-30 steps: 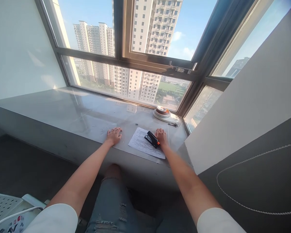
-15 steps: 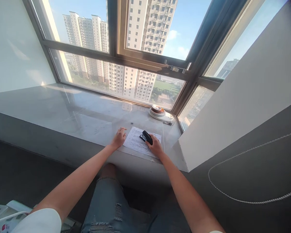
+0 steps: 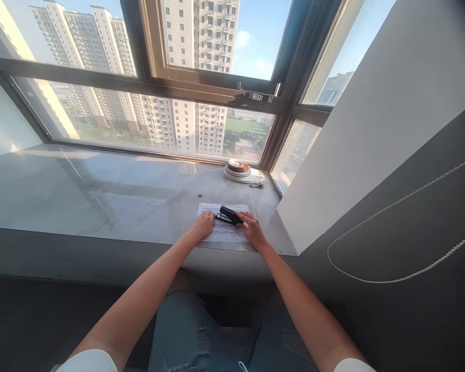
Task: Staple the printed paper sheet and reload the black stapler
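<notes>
A black stapler [image 3: 229,216] lies over a printed sheet of paper [image 3: 227,236], its jaw end pointing left and its upper arm apart from the base at that end. My right hand [image 3: 253,231] grips the rear end, thumb and fingers closed round it. At the jaw end is my left hand [image 3: 203,226], its fingers bent and drawn together at the tip of the stapler. Both hands rest over the sheet and cover parts of it. The left fingertips are partly hidden.
The paper lies at the front edge of a glossy grey windowsill [image 3: 139,230]. Farther back are a small dark piece [image 3: 200,196], stacked round dishes [image 3: 238,170] and a bunch of keys [image 3: 257,186]. A white wall [image 3: 356,119] bounds the right; a beaded cord [image 3: 372,281] hangs there.
My left hand has moved from beside the paper onto it, up to the stapler's jaw end. The stapler has turned to lie more sideways in my right hand. The view has shifted.
</notes>
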`<state>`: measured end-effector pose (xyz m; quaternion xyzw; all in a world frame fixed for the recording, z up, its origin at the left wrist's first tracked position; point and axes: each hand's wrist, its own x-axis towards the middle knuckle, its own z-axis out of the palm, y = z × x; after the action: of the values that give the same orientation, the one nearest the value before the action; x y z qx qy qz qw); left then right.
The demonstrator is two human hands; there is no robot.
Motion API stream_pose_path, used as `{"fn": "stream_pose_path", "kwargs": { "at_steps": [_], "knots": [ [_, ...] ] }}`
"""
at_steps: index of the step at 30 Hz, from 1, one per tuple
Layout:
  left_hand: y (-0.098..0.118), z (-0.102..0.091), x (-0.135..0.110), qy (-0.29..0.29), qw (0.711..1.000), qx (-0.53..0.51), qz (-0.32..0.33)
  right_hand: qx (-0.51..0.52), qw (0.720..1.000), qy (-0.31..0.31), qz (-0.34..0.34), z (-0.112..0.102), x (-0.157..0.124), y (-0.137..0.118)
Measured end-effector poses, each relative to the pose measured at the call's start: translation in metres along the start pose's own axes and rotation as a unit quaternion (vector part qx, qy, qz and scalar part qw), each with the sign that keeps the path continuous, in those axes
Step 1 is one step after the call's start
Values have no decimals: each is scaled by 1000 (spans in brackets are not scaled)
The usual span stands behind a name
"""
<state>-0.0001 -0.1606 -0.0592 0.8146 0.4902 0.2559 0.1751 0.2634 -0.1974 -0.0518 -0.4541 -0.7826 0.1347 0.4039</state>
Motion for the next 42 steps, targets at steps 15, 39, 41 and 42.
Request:
{"fn": "stream_pose_path", "kwargs": {
  "at_steps": [15,39,41,42],
  "knots": [
    [-17,4,13,8,994,-105,39,131,976,130,119,3,0,4],
    [-12,-7,12,77,976,-202,14,-93,994,-45,-26,-10,-1,-16],
    [-13,-7,11,78,975,-208,20,-95,992,-64,-48,-9,-1,-15],
    [-13,-7,11,78,975,-209,23,-97,991,-70,-54,-9,-1,-15]
  ]
}}
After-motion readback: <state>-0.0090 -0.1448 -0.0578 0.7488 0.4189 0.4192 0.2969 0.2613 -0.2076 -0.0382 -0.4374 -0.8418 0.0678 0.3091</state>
